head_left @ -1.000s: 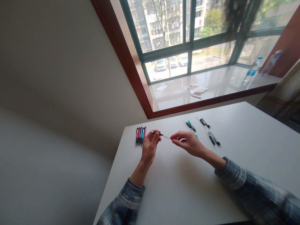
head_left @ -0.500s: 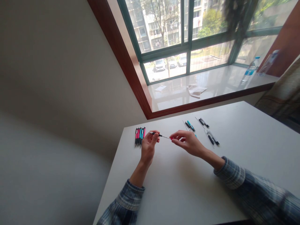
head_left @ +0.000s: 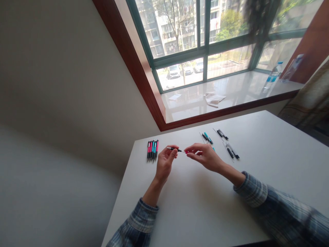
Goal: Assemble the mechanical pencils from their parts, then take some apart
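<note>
My left hand (head_left: 166,161) pinches the black front part of a pen (head_left: 174,149), held level above the white table (head_left: 195,206). A thin refill sticks out of it to the right. My right hand (head_left: 204,156) pinches a pink pen barrel (head_left: 186,152), whose open end meets the refill's tip. A row of several assembled pink and teal pens (head_left: 152,150) lies to the left of my left hand. Loose pen parts (head_left: 223,142), black and teal, lie beyond my right hand.
The table's left edge (head_left: 123,192) drops off near my left forearm. Behind the table runs a glossy window sill (head_left: 218,96) with a crumpled cloth (head_left: 212,98), a paper scrap and a water bottle (head_left: 271,76) at the far right.
My hands have moved closer together, and less of the refill shows between them. The view has shifted slightly.
</note>
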A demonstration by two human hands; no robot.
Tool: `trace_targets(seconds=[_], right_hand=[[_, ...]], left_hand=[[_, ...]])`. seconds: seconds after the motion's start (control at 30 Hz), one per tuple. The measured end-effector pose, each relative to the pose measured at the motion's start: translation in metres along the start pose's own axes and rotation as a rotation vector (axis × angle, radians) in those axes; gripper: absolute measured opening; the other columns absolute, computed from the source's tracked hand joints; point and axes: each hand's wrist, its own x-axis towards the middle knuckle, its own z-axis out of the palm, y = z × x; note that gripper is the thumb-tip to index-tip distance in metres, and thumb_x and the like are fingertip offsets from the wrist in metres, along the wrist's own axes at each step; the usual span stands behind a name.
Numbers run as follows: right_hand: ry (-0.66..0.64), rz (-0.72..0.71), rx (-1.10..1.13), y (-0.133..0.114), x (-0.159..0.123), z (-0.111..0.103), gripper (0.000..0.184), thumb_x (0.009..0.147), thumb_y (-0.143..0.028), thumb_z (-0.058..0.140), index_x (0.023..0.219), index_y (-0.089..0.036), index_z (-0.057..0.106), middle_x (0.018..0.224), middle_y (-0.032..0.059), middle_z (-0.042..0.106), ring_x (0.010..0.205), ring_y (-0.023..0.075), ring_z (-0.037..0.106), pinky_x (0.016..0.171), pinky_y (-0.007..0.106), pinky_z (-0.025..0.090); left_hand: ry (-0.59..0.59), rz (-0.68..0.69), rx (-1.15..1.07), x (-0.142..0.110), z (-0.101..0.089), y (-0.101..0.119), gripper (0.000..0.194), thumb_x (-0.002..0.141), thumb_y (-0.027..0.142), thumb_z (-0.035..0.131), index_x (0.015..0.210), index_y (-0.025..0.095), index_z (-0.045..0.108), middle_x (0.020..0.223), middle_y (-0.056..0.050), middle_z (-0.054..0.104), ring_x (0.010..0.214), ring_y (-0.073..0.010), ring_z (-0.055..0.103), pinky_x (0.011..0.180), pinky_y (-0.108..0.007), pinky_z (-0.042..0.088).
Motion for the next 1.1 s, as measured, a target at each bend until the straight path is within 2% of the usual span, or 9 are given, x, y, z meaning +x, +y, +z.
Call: trace_targets(seconds=[0.17,0.33,0.43,0.6,0.73,0.83,0.97,1.1], right_hand=[[-0.006,0.022,0.044,0.0003,0.0000,0.0016,0.025,0.090,-0.043,0.071,0.102,-0.022,0.075,0.089,0.0038,0.076,0.085,0.0191,0.071,0.074,0.030,0.057],[0.004,0.044,0.046,0.0004,0.0001,0.0025,0.024,0.089,-0.046,0.071,0.092,-0.021,0.070,0.087,0.0026,0.074,0.082,0.0181,0.069,0.071,0.029,0.054],[-0.009,0.054,0.059,0.0006,0.0004,0.0042,0.025,0.092,-0.046,0.068,0.093,-0.021,0.071,0.087,0.0031,0.075,0.080,0.0178,0.068,0.070,0.028,0.054],[-0.076,0.075,0.120,-0.0001,0.0008,0.0051,0.029,0.098,-0.045,0.059,0.101,-0.020,0.074,0.085,0.0048,0.076,0.075,0.0172,0.068,0.067,0.028,0.053],[-0.083,0.086,0.112,0.0001,-0.0002,0.0040,0.028,0.089,-0.043,0.072,0.107,-0.022,0.073,0.092,0.0051,0.078,0.087,0.0205,0.073,0.076,0.031,0.056],[-0.059,0.096,0.135,0.0016,-0.0010,0.0047,0.026,0.086,-0.040,0.076,0.102,-0.021,0.070,0.091,0.0048,0.078,0.087,0.0211,0.074,0.078,0.032,0.057],[-0.109,0.120,0.167,0.0016,-0.0014,0.0056,0.026,0.094,-0.045,0.066,0.101,-0.020,0.069,0.090,0.0060,0.079,0.085,0.0201,0.074,0.076,0.031,0.056],[-0.165,0.094,0.067,-0.0011,-0.0015,0.0037,0.041,0.102,-0.050,0.050,0.090,-0.019,0.074,0.087,0.0061,0.078,0.081,0.0189,0.072,0.073,0.030,0.054]], left_hand=[[-0.083,-0.018,0.036,-0.0057,0.0077,0.0043,0.024,0.084,0.038,0.077,0.098,0.019,0.076,0.079,-0.003,0.067,0.073,-0.0149,0.057,0.073,-0.028,0.047],[-0.083,-0.053,0.043,-0.0076,0.0098,0.0078,0.025,0.083,0.035,0.078,0.102,0.020,0.074,0.081,-0.003,0.068,0.073,-0.0144,0.058,0.074,-0.027,0.047],[-0.073,-0.040,0.030,-0.0069,0.0097,0.0088,0.029,0.081,0.033,0.080,0.106,0.020,0.072,0.089,-0.004,0.069,0.075,-0.0143,0.060,0.075,-0.027,0.048],[-0.065,-0.033,0.003,-0.0054,0.0087,0.0067,0.032,0.081,0.032,0.079,0.109,0.021,0.067,0.091,-0.003,0.070,0.080,-0.0154,0.063,0.078,-0.028,0.049],[-0.055,-0.039,-0.010,-0.0048,0.0079,0.0054,0.034,0.081,0.032,0.080,0.110,0.021,0.065,0.092,-0.004,0.071,0.085,-0.0167,0.065,0.082,-0.029,0.049],[-0.056,-0.048,-0.007,-0.0047,0.0077,0.0062,0.038,0.079,0.032,0.081,0.111,0.021,0.064,0.093,-0.004,0.073,0.087,-0.0175,0.067,0.083,-0.030,0.050],[-0.058,-0.053,-0.017,-0.0046,0.0070,0.0070,0.039,0.080,0.032,0.081,0.112,0.021,0.062,0.096,-0.005,0.073,0.087,-0.0179,0.067,0.084,-0.031,0.051],[-0.076,-0.056,-0.036,-0.0044,0.0060,0.0059,0.040,0.082,0.032,0.079,0.115,0.021,0.060,0.097,-0.005,0.073,0.087,-0.0178,0.066,0.083,-0.032,0.052]])
